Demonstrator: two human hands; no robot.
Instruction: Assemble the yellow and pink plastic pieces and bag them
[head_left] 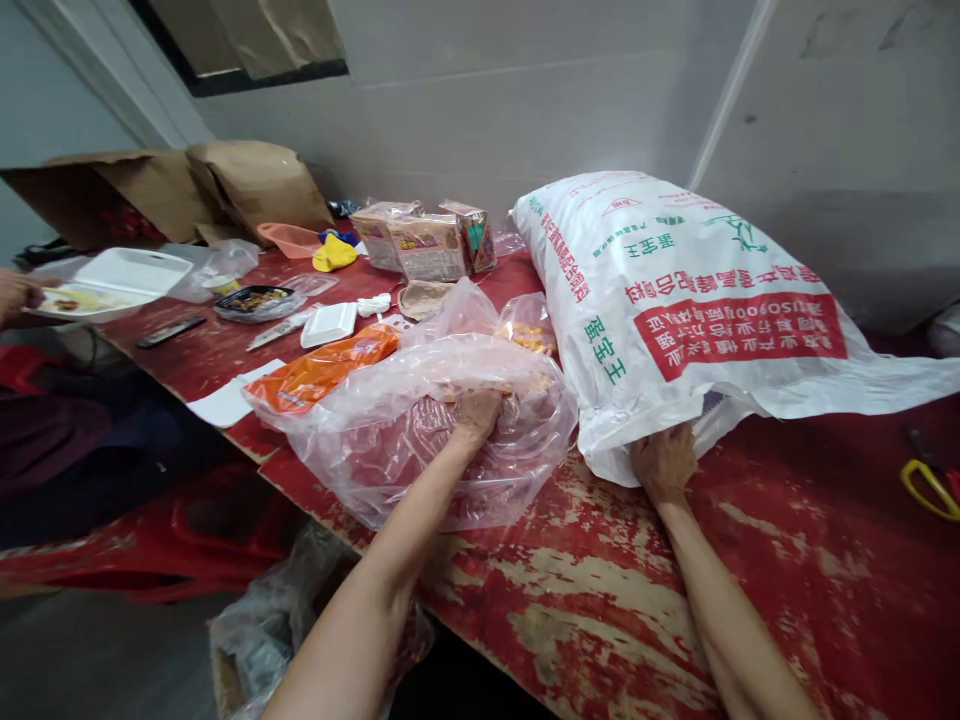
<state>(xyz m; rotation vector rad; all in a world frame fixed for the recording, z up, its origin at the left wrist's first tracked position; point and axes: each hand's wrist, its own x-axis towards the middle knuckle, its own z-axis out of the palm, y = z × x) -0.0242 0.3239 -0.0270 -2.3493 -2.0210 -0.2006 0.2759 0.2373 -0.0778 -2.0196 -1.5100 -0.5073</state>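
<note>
My left hand [475, 412] reaches into a large clear plastic bag [420, 440] lying on the worn red table [600, 600]; its fingers curl inside the plastic, and what they grip is hidden. My right hand [663, 462] reaches under the near edge of a big white woven sack [675, 300] printed with red and green characters, with its fingers tucked out of sight beneath the sack. A small clear bag of yellow pieces [529, 330] sits just behind the big bag.
An orange packet [322, 372], white foam boxes [112, 280], a black food tray [255, 300], boxed goods [427, 245] and cardboard [150, 190] crowd the far left. Another person's hand [16, 292] shows at the left edge. Yellow-handled scissors [930, 485] lie at the right.
</note>
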